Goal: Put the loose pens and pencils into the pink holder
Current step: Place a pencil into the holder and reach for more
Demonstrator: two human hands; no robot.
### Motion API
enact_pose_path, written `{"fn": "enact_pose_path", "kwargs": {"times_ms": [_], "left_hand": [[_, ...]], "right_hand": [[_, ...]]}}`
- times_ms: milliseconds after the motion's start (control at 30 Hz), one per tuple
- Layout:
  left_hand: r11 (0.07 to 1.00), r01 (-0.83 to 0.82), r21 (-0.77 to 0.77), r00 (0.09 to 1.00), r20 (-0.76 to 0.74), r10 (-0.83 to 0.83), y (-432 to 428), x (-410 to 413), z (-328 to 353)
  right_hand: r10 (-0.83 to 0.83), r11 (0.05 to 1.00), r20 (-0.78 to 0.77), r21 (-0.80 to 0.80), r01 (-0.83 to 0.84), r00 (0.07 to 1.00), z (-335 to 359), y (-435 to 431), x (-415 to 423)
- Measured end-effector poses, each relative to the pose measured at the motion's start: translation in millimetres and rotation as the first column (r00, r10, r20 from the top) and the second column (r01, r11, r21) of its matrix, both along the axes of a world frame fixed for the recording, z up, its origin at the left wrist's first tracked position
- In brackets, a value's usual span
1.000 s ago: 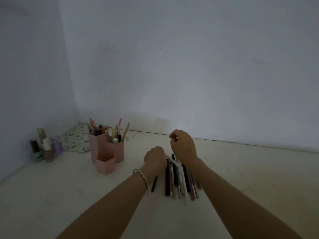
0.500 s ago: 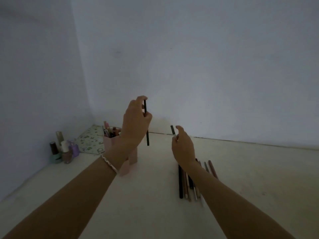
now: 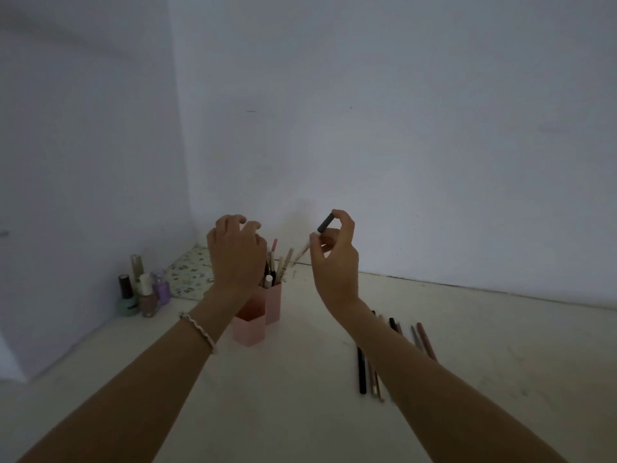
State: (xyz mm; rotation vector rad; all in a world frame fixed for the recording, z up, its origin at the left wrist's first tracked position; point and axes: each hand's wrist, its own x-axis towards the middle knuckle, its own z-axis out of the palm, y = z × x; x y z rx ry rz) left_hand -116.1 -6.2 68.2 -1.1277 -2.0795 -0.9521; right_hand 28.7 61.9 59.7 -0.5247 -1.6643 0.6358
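Note:
The pink holder (image 3: 249, 333), made of hexagonal cups, stands left of centre on the pale surface with several pens and pencils (image 3: 274, 266) sticking out of its taller cups. My left hand (image 3: 236, 252) hovers right over it, back toward me, fingers loosely curled, and no pen shows in it. To its right, my right hand (image 3: 335, 262) pinches a light pen with a dark cap (image 3: 325, 224), tilted with its lower end pointing toward the holder. Several loose pens and pencils (image 3: 362, 369) lie in a row on the surface, partly hidden under my right forearm.
Several nail polish bottles (image 3: 140, 292) stand at the left wall. A patterned flat item (image 3: 189, 275) lies in the corner behind the holder. Walls close in at the back and left.
The black pencil my left hand held up is no longer in it, and that hand has dropped over the holder. My right hand has risen and moved toward the holder with its pen.

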Motion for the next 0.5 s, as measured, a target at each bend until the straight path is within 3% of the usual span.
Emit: {"fn": "enact_pose_path", "kwargs": {"times_ms": [200, 367, 500], "left_hand": [[0.999, 0.035, 0.038, 0.997, 0.069, -0.038, -6, 1, 10], [0.998, 0.059, 0.009, 0.992, 0.11, -0.06, -6, 13, 13], [0.986, 0.129, 0.102, 0.991, 0.023, -0.132, -3, 44, 16]], "right_hand": [[-0.046, 0.997, 0.209, 0.077, 0.031, 0.977, -10, -13, -25], [-0.298, 0.877, 0.35, 0.468, 0.111, 0.888, -28, -12, -20], [-0.327, 0.888, 0.274, 0.416, 0.195, 0.905, -20, -3, 3]]}}
